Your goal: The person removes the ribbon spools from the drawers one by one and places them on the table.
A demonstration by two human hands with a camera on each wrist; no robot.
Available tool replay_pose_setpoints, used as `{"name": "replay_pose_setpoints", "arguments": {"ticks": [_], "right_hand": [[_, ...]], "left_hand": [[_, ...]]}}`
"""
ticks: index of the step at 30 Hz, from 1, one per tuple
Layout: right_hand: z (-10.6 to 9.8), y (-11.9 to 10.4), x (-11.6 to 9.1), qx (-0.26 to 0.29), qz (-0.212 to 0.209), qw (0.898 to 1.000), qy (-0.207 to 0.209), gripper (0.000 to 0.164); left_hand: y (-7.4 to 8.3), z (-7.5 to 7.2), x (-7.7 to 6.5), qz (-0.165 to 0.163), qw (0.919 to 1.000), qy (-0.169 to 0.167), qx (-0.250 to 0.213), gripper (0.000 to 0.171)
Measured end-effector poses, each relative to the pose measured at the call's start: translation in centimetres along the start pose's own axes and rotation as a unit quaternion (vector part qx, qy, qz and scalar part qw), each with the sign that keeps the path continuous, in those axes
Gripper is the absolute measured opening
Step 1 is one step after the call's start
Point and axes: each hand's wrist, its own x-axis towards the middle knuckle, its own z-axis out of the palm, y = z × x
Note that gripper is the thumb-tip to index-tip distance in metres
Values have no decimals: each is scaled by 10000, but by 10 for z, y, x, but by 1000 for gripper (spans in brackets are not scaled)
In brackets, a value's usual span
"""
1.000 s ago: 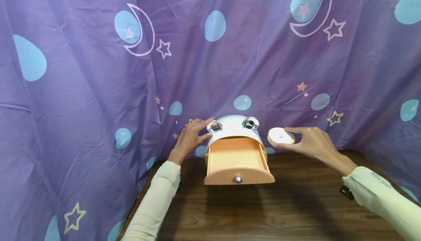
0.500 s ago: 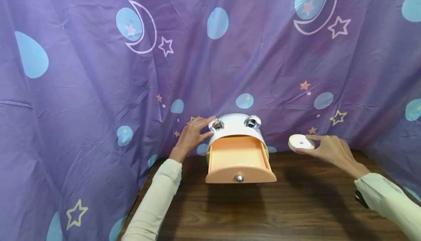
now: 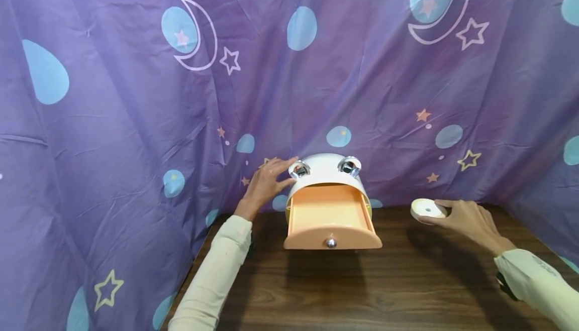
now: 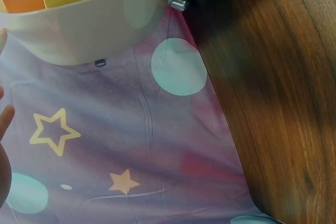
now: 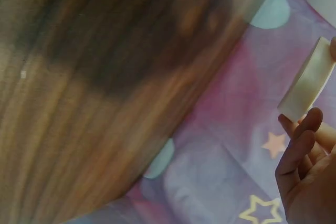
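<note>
A frog-like drawer box (image 3: 323, 168) with a white domed top and two silver ring eyes stands on the table. Its orange drawer (image 3: 330, 208), with a silver knob, is pulled out and holds nothing visible. My left hand (image 3: 267, 183) grips the box by its left eye, forefinger above and thumb below. Off to the right, my right hand (image 3: 470, 220) pinches a cream-white ribbon roll (image 3: 427, 210) by its edge, raised over the table. The right wrist view shows the smooth side of the ribbon roll (image 5: 307, 80) between fingers and thumb, partly cut off.
The brown wooden table (image 3: 398, 281) runs beneath both arms. Behind and to the sides hangs a purple curtain (image 3: 253, 95) printed with moons, stars and blue spots. In the left wrist view, the white shell (image 4: 89, 35) sits near the table edge.
My right hand has moved right and down, carrying the ribbon roll away from the box. My left hand stays at the left eye, and the drawer remains pulled out. The view has shifted slightly.
</note>
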Motion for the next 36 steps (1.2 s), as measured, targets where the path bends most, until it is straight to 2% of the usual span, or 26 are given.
{"name": "replay_pose_setpoints", "arguments": {"ticks": [6, 11, 15, 25, 36], "right_hand": [[10, 10, -8, 26, 164, 9998, -111, 91], [19, 14, -15, -61, 187, 9992, -343, 91], [24, 20, -20, -216, 208, 9980, -559, 90], [39, 29, -24, -328, 101, 9983, -479, 92], [52, 32, -37, -413, -43, 9976, -560, 88]], "left_hand": [[0, 0, 1, -65, 9999, -83, 110, 65], [1, 1, -4, -148, 9998, -95, 16, 65], [1, 3, -4, -81, 9999, -95, -54, 65], [-2, 0, 3, -59, 9999, -69, 101, 65], [-1, -1, 1, -167, 9996, -177, 119, 66]]}}
